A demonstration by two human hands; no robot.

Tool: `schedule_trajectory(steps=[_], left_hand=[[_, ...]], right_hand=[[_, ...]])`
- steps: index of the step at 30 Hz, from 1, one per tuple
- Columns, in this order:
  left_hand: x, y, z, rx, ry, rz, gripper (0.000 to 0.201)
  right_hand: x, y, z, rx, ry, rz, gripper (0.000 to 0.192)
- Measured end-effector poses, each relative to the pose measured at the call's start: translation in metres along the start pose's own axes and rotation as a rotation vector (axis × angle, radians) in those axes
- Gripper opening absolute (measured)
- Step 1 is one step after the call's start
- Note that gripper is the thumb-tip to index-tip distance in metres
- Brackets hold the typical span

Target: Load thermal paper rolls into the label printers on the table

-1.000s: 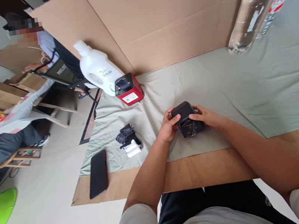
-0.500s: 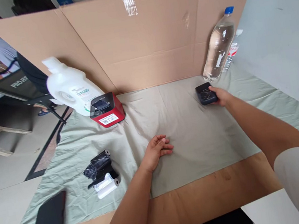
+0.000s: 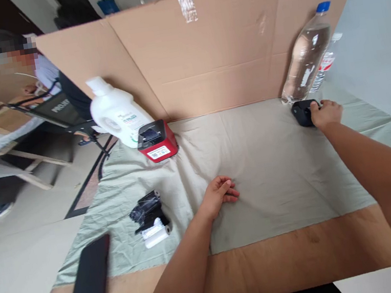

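Note:
My right hand point(image 3: 326, 113) is at the right end of a small black box-shaped device point(image 3: 302, 113) with rounded corners, near the base of the large bottle. The thumb lies against the device, and the other fingers curl at its right, partly hidden. My left hand point(image 3: 221, 196) rests on the grey-green cloth point(image 3: 259, 176) with nothing in it. Its fingers are loosely bent and slightly apart. Left of that hand lie a black roll point(image 3: 147, 206) with crumpled black film and a white roll point(image 3: 158, 236).
A red and black box point(image 3: 160, 147) with a white label stands before a white jug point(image 3: 121, 113). A large clear bottle point(image 3: 309, 56) with a blue cap and a smaller bottle point(image 3: 326, 66) are at the right. Cardboard point(image 3: 204, 61) stands behind. A dark phone-like slab point(image 3: 89, 284) lies front left.
My right hand has moved right with the black device, which is now turned differently. My left hand has stayed in place on the cloth. The head view has swung a little left.

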State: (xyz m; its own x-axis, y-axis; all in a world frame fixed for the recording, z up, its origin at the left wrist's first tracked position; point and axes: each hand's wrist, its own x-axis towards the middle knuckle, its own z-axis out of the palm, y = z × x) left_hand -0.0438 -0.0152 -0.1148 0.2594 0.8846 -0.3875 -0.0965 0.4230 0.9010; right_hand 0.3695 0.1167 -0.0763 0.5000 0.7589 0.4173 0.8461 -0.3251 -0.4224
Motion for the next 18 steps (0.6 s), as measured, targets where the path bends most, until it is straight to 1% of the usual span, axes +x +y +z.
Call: schedule_trajectory(steps=[2,3,5,7,8,9,10,11,12,13,14,15,16,17,18], left_hand=[[-0.001,-0.002,0.003,0.087,-0.002,0.021,0.026],[-0.002,-0.002,0.005,0.183,-0.019,0.047,0.023],[-0.008,-0.002,0.008,0.474,-0.094,0.155,0.021],[-0.014,0.002,0.011,0.781,-0.223,0.266,0.021],[-0.016,0.007,0.010,0.887,-0.320,0.275,0.020],[-0.017,0.013,0.008,0.945,-0.427,0.243,0.020],[-0.015,0.023,0.003,0.958,-0.508,0.191,0.020],[-0.012,0.035,-0.005,0.942,-0.528,0.151,0.020],[-0.006,0.049,-0.016,0.919,-0.457,0.149,0.019],[0.001,0.067,-0.030,0.894,-0.287,0.192,0.017],[0.009,0.085,-0.046,0.882,-0.007,0.283,0.015],[0.019,0.104,-0.064,0.880,0.313,0.376,0.018],[0.028,0.122,-0.083,0.879,0.583,0.427,0.027],[0.037,0.139,-0.101,0.873,0.794,0.461,0.043],[0.045,0.152,-0.117,0.848,0.969,0.422,0.061]], right_hand=[[-0.025,-0.018,0.006,0.012,-0.055,-0.121,0.039],[-0.042,-0.029,0.011,0.034,-0.105,-0.226,0.041],[-0.086,-0.054,0.020,0.095,-0.241,-0.460,0.041],[-0.138,-0.077,0.027,0.191,-0.400,-0.651,0.042],[-0.164,-0.086,0.028,0.228,-0.479,-0.727,0.043],[-0.188,-0.094,0.028,0.248,-0.545,-0.780,0.045],[-0.209,-0.100,0.027,0.250,-0.600,-0.827,0.048],[-0.226,-0.104,0.026,0.244,-0.640,-0.866,0.051],[-0.239,-0.106,0.024,0.233,-0.662,-0.887,0.054],[-0.248,-0.107,0.021,0.220,-0.666,-0.896,0.056],[-0.253,-0.108,0.020,0.209,-0.664,-0.898,0.058],[-0.256,-0.107,0.018,0.199,-0.657,-0.894,0.058],[-0.256,-0.107,0.018,0.193,-0.650,-0.890,0.058],[-0.255,-0.106,0.018,0.189,-0.645,-0.888,0.058],[-0.254,-0.106,0.018,0.188,-0.642,-0.887,0.057]])
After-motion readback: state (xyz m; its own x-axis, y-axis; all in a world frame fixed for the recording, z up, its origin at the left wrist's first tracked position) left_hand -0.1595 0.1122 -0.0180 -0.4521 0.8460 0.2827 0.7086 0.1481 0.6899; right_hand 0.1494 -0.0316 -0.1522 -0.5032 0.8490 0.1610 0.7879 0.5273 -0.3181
